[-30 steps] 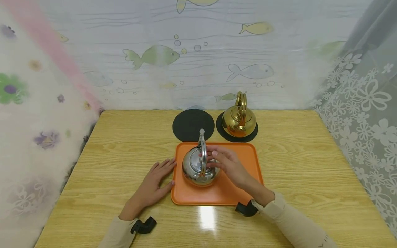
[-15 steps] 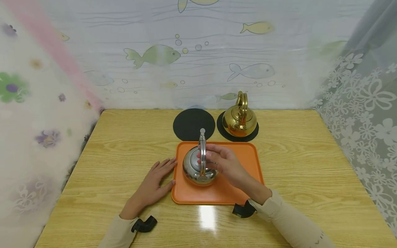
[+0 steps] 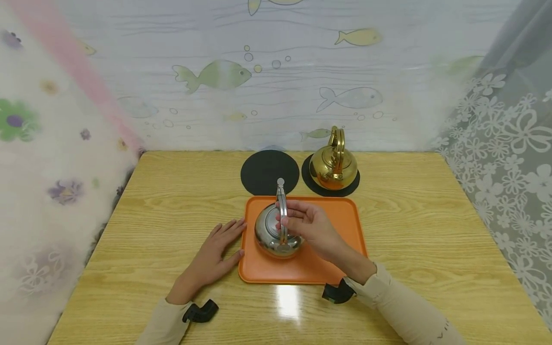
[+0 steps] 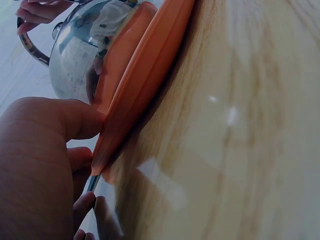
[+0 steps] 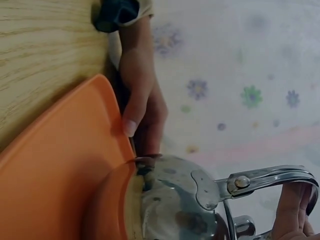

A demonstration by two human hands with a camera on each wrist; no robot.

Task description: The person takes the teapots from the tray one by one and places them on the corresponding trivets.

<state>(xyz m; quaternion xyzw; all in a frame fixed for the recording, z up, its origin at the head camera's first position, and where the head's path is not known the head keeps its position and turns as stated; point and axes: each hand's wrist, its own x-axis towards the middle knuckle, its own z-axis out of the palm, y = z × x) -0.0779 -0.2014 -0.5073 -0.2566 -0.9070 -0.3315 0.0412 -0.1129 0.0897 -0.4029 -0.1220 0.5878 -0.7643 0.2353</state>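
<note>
Right fingers (image 3: 299, 206) curl round the silver kettle's handle (image 3: 282, 210), left fingers (image 3: 232, 233) spread against the orange tray (image 3: 269, 273), gold kettle (image 3: 328, 168) behind.

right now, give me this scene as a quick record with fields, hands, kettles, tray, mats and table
right hand: fingers curled round the silver kettle's handle
left hand: fingers extended, touching the tray's left edge
silver kettle: upright on the tray, left of its middle
gold kettle: upright on the right mat
tray: orange, rectangular, rounded corners
left mat: round, black, behind the tray
right mat: round, black, under the gold kettle
table: wood-grain top, under tray and mats
</note>
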